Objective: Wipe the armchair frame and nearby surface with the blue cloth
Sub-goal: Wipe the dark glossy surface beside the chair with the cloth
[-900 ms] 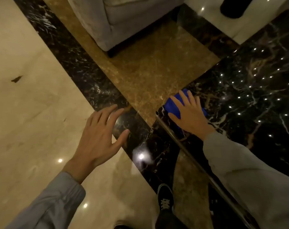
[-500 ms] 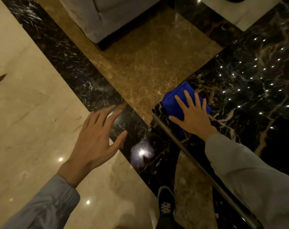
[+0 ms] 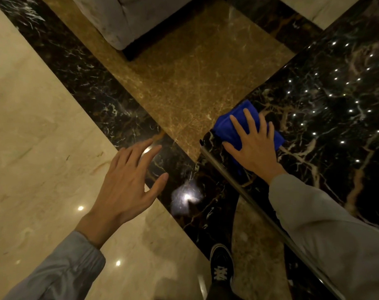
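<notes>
A folded blue cloth [image 3: 226, 123] lies on the near-left corner of a glossy black marble table top [image 3: 327, 100]. My right hand [image 3: 252, 146] presses flat on the cloth with its fingers spread. My left hand [image 3: 128, 180] hovers over the floor to the left, fingers apart and holding nothing. The grey upholstered armchair [image 3: 123, 20] stands at the top of the view, only its lower corner showing, apart from both hands.
A metal trim [image 3: 249, 200] runs along the table's near edge. The floor has beige, brown and black marble bands [image 3: 110, 100]. My black shoe [image 3: 222, 268] stands below the table edge. Ceiling lights reflect in the table top.
My right hand has slid the blue cloth a little along the table corner, more of the cloth now showing past the fingers. The camera has tilted down; my left hand holds its pose.
</notes>
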